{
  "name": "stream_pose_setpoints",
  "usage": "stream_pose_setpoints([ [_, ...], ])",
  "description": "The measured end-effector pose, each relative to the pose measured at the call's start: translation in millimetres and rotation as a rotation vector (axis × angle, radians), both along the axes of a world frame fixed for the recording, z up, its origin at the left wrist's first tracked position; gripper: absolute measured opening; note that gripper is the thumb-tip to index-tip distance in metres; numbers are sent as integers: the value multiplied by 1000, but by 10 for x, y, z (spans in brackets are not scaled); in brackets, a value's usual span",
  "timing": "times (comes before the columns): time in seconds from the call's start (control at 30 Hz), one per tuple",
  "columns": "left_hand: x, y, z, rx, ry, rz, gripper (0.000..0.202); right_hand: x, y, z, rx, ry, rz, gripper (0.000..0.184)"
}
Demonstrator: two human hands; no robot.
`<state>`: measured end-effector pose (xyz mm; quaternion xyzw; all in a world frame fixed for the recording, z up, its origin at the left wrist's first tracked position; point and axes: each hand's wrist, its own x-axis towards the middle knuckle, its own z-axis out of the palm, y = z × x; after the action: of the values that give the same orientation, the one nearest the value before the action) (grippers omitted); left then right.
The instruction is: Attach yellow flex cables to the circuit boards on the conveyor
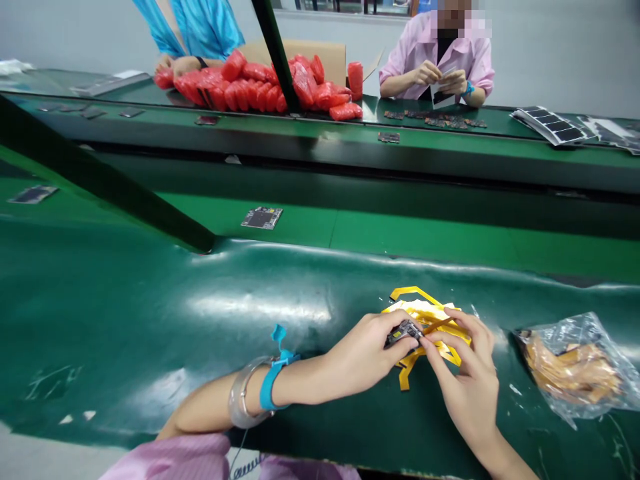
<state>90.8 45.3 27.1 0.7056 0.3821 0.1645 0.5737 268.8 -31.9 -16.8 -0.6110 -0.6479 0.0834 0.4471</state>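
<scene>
Some of the circuit board (407, 329) hides behind left-hand fingers (403, 349).

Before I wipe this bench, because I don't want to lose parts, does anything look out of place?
Small pale, flat scraps lie loose on the glossy green work surface, at near left and beside the clear plastic bag at right. They look like stray litter, though I can't tell what they are.

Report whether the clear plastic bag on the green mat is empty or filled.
Filled, at least partly: orange-brown flat strips show through the clear plastic bag. Whether its mouth is sealed, I cannot tell.
</scene>
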Motion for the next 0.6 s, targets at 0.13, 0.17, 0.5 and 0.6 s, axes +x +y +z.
stream_pose_setpoints([
  [0.13,27,-45,-53,10,25,16,19,4,-5,-16,-1,-49,12,5],
  [0.17,32,-48,-65,3,33,16,19,4,-7,-28,-10,-67,10,5],
  [0.5,60,-39,-157,-24,-42,24,17,-21,-37,-124,-111,-182,-28,8],
  [0.6,63,-71,-171,-11,-34,30,16,7,-36,-119,-169,-169,21,10],
])
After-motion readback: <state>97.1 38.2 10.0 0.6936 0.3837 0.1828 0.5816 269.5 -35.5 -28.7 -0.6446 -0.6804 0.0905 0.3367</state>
